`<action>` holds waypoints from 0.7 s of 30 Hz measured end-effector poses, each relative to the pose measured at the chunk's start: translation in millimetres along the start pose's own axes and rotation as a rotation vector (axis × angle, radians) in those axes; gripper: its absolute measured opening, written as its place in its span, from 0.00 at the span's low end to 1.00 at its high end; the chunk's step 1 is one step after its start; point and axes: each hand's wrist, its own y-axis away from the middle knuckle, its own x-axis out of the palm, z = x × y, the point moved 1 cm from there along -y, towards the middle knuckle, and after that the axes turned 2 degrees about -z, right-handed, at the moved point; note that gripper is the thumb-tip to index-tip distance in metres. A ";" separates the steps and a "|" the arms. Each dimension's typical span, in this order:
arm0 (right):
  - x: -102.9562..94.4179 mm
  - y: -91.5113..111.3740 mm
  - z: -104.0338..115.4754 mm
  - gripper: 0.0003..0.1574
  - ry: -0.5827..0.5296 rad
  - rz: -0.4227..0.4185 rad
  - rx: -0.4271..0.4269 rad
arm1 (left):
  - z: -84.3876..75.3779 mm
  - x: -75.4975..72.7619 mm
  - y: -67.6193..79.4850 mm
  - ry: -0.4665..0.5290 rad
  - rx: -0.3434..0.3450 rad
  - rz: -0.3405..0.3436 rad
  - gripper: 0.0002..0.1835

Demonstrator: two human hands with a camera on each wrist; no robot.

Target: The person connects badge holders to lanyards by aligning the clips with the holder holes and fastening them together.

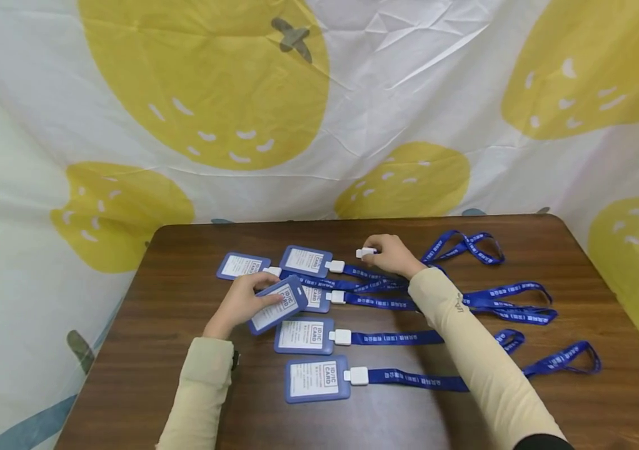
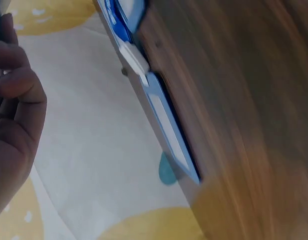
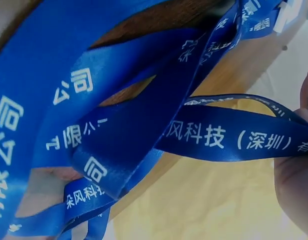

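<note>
My left hand pinches a blue-framed ID card holder, thumb over its front face, raised and tilted above the other badges. No lanyard shows on this holder's slot. Over the back middle of the table, my right hand pinches a white plastic lanyard clip between thumb and fingers. A blue lanyard with white lettering runs from that hand in the right wrist view. In the left wrist view the left hand's curled fingers show at the edge, what they hold mostly cut off.
Several blue badges with white clips and lanyards lie on the brown wooden table, among them a front one, one behind it and a far left one. Lanyard loops spread rightward. A fruit-print cloth hangs behind.
</note>
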 end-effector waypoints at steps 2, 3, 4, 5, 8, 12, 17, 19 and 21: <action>-0.4 2.2 0.7 0.08 -0.021 0.010 0.012 | -3.4 2.8 -4.3 0.027 -0.018 -0.016 0.12; -0.5 3.4 0.9 0.09 -0.033 0.014 0.018 | -5.0 4.1 -6.3 0.040 -0.029 -0.025 0.12; -0.4 4.6 1.3 0.09 -0.043 0.016 0.023 | -6.5 5.3 -8.0 0.058 -0.040 -0.034 0.12; -0.4 5.8 1.9 0.10 -0.050 0.016 0.019 | -8.0 6.6 -9.5 0.075 -0.049 -0.039 0.12; -0.8 9.5 4.8 0.10 -0.085 0.017 0.010 | -11.2 10.8 -13.3 0.108 -0.065 -0.070 0.12; -0.9 13.7 9.7 0.11 -0.133 0.025 -0.004 | -15.5 16.3 -17.5 0.148 -0.061 -0.099 0.13; -1.7 18.7 17.7 0.10 -0.195 0.032 -0.021 | -23.4 21.7 -23.6 0.223 -0.042 -0.119 0.12; -2.2 20.9 21.0 0.10 -0.217 0.042 -0.029 | -26.2 23.6 -26.8 0.250 -0.039 -0.126 0.12; -2.3 22.8 23.8 0.10 -0.232 0.052 -0.039 | -28.6 25.5 -29.9 0.274 -0.035 -0.123 0.11</action>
